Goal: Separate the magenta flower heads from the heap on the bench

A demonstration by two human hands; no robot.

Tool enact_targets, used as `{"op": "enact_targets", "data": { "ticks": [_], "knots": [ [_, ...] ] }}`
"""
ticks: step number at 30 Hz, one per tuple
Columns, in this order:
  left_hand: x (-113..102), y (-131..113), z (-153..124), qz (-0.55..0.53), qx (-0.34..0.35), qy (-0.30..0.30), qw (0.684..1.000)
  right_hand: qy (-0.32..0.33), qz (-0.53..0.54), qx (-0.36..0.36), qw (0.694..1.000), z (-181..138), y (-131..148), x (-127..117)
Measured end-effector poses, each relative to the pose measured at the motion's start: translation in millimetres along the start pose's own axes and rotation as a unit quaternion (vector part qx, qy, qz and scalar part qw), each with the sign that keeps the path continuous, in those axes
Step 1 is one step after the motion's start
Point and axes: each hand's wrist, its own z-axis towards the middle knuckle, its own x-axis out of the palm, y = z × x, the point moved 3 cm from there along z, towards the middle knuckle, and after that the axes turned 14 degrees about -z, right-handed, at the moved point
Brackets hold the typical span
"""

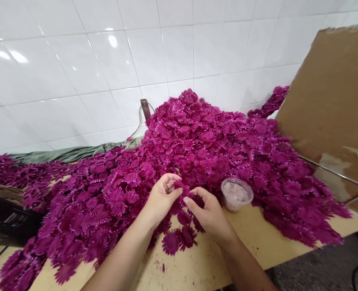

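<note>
My left hand [163, 195] is closed, its thumb and fingers pinching a magenta fabric flower piece [177, 184]. Just to the right, my right hand [205, 207] has its thumb and forefinger pressed together at the edge of that same flower piece. The rest of the right hand's fingers are partly hidden. Both hands are held above the front of a large pile of magenta flower pieces [191, 141]. Below them, a few loose flower pieces [170, 243] lie on the tabletop. A clear plastic tub [237, 195] with whitish contents stands right of my right hand.
Yellowish tabletop [245, 238] shows at the front. A large cardboard box [330, 105] stands on the right, a black box [10, 218] on the left. Behind the pile are green cloth [66, 153], a metal bracket [145, 109] with cord, and the white tiled wall [100, 60].
</note>
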Motion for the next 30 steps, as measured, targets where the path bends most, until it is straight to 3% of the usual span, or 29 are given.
{"op": "enact_targets", "data": {
  "ticks": [4,8,11,14,19,23,26,30],
  "knots": [
    [0,-4,-2,0.022,-0.003,0.001,1.000,-0.015,0.035,0.008,0.999,2,-2,-1],
    [0,-4,-1,0.017,-0.007,0.019,1.000,0.017,0.047,0.022,0.999,2,-2,0],
    [-3,-2,4,0.034,0.012,-0.005,0.999,0.028,0.038,0.022,0.999,1,-1,1],
    [-9,3,13,0.096,0.041,-0.035,0.994,-0.009,0.031,0.008,0.999,2,1,-4],
    [-20,2,19,0.311,0.124,-0.020,0.942,-0.001,0.127,0.052,0.991,6,-2,-8],
    [-14,-6,5,0.405,0.121,0.037,0.906,-0.019,0.185,0.084,0.979,10,-8,-5],
    [-2,-7,-10,0.361,0.087,0.090,0.924,-0.066,0.128,0.068,0.987,11,-10,-5],
    [13,6,-23,0.249,-0.016,0.121,0.961,-0.120,0.014,0.033,0.992,11,-7,-9]
  ]
}}
